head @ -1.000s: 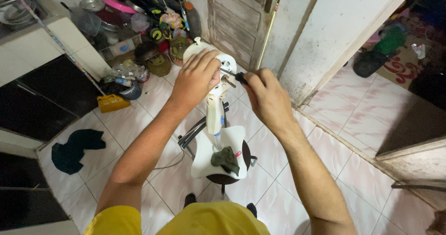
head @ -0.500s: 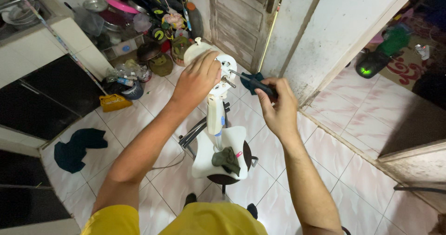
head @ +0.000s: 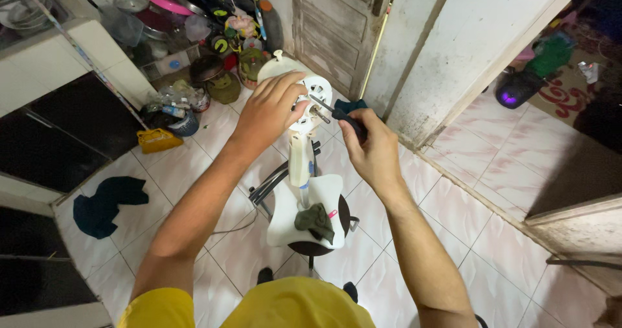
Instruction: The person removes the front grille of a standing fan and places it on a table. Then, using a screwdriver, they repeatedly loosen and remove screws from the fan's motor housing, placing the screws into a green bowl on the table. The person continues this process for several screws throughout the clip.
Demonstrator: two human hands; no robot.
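At frame centre, the left hand (head: pixel 269 111) clasped the white fan motor head (head: pixel 304 104) on its stand atop a stool (head: pixel 315 244), while the right hand (head: pixel 369 150) clenched a screwdriver (head: pixel 337 114) at its screw; housing remained assembled.

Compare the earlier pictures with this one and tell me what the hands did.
The right hand drew back slightly, re-angled the screwdriver in its fingers, and now points the tip at the white fan motor housing. The left hand stayed gripping the housing. The green cloth on the fan base did not move.
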